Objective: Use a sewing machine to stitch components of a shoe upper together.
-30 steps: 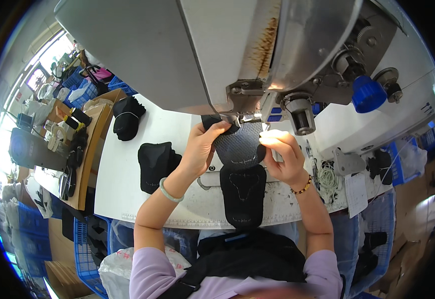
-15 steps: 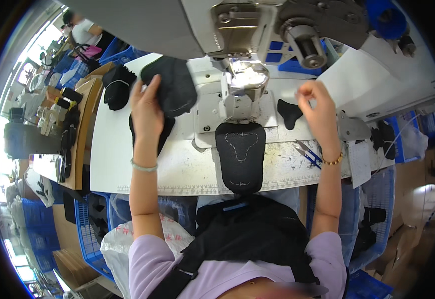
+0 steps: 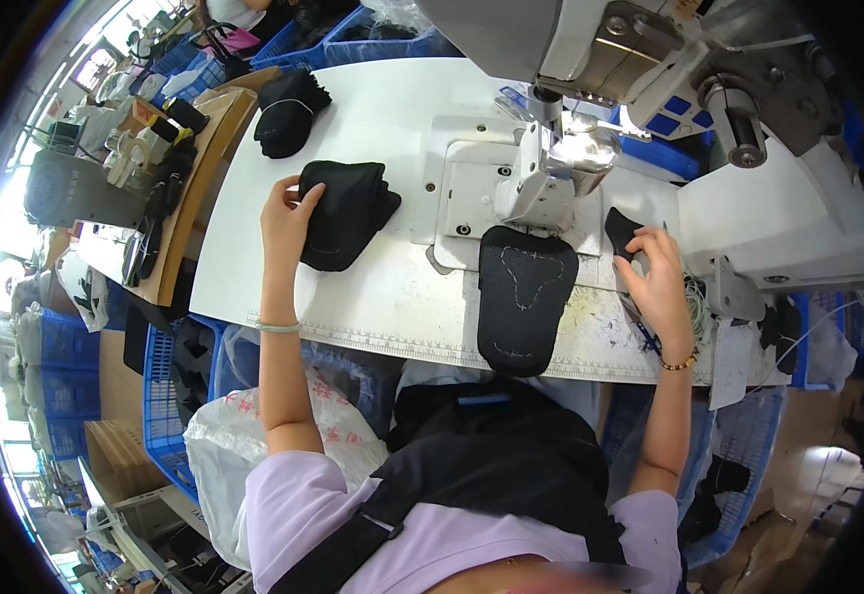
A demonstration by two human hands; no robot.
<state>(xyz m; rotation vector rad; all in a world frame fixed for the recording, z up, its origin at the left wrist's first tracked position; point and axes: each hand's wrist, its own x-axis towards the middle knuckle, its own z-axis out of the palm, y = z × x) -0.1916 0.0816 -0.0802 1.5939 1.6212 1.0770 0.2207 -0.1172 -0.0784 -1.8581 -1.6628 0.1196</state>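
My left hand grips the left edge of a black fabric panel, thumb on top, where it lies over other black pieces on the white table. My right hand is spread, its thumb and forefinger apart at the lower edge of a small black fabric cutout; whether it grips the cutout cannot be told. Between the hands, a black padded panel with pale stitching in a rounded-triangle outline lies under the sewing machine's presser area. Blue-handled thread snips are partly hidden below my right hand.
The sewing machine head overhangs the table's far right. A tied black bundle stands at the far left. Loose pale thread lies beside my right wrist. Blue crates stand below the table, whose front edge carries a ruler strip.
My left hand has lowered the raised black panel onto the pieces at left. My right hand has come down and opened at the small cutout. The whole view has shifted.
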